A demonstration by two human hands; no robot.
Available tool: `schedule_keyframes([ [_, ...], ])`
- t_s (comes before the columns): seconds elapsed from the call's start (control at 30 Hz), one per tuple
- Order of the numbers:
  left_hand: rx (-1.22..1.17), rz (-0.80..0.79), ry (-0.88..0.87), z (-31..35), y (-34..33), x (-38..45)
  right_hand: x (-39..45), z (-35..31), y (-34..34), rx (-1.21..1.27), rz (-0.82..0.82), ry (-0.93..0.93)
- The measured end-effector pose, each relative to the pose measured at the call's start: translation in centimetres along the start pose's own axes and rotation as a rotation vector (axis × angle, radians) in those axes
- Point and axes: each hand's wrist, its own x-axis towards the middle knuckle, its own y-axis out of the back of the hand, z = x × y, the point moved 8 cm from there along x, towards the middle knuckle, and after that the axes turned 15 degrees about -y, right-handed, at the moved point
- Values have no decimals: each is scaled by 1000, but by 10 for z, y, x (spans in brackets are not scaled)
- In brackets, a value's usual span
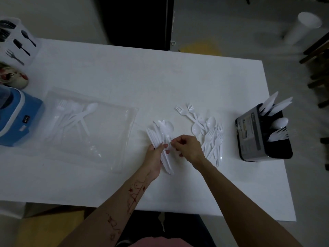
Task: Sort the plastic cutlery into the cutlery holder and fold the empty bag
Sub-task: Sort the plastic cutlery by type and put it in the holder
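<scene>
Midway, I judge: my left hand [155,155] grips a bundle of knives [161,139]; my right hand [187,148] seems to pinch one; a loose pile [208,132] waits beside; the cutlery holder [263,132] is part-filled; the bag [89,129] still holds pieces, unfolded.

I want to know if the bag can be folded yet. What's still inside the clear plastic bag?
Not yet: the clear plastic bag holds several white pieces, including a spoon and a fork. They overlap, so the exact count cannot be told.
</scene>
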Motion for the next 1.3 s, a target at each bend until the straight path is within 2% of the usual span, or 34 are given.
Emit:
schedule_keyframes([
  [0.1, -48, 17, 12, -1, 2, 2, 0, -1, -10, -99, -14, 24],
  [0.27, 15, 130, -15, -1, 13, 7, 2, 1, -15, -126, 7, 21],
  [0.37, 8, 198, -37, 0, 21, 8, 7, 7, -16, -203, 104, -5],
  [0.43, 26, 224, -71, 4, 27, 7, 8, 9, -19, -388, 204, -29],
  [0.53, 81, 195, -108, 5, 36, 9, 6, 9, -26, -530, 272, -51],
  [0.63, 154, 164, -134, 6, 42, 9, 7, 7, -25, -505, 282, -82],
  [0.87, 138, 134, -145, 9, 40, 9, 12, 11, -15, -448, 228, -112],
  [1.03, 59, 101, -128, 11, 35, 8, 10, 16, -18, -506, 193, -68],
  [1.3, 159, 31, -137, 12, 42, 11, 7, 8, -24, -492, 260, -59],
])
